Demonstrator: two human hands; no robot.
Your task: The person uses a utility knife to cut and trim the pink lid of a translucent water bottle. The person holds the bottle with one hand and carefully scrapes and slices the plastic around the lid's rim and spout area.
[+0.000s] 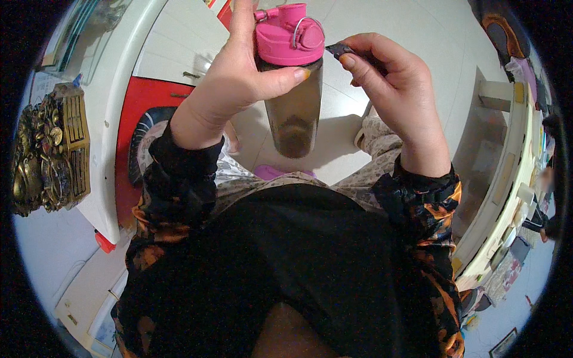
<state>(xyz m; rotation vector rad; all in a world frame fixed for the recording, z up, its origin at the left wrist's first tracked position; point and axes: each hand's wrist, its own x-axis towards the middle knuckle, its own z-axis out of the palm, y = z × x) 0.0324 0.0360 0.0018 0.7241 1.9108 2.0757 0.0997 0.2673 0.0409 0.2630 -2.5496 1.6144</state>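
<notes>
A drinking bottle with a pink lid (288, 49) and a dark translucent body (293, 112) is held upright in front of me. My left hand (237, 85) grips it from the left, the thumb lying across the body just under the lid. A wire loop (295, 36) arches over the lid's round knob. To the right of the bottle, my right hand (391, 74) pinches a small dark piece (339, 50) between thumb and fingers. The tip of this piece lies close to the lid's right edge; whether it touches cannot be told. What it is made of is unclear.
At left, a white counter (103, 134) carries an ornate bronze-coloured carving (49, 147), above white and red cabinet fronts (134, 103). A cream shelf edge (497, 179) with assorted items runs along the right. Pale floor tiles (358, 18) and a purple slipper (280, 171) show below.
</notes>
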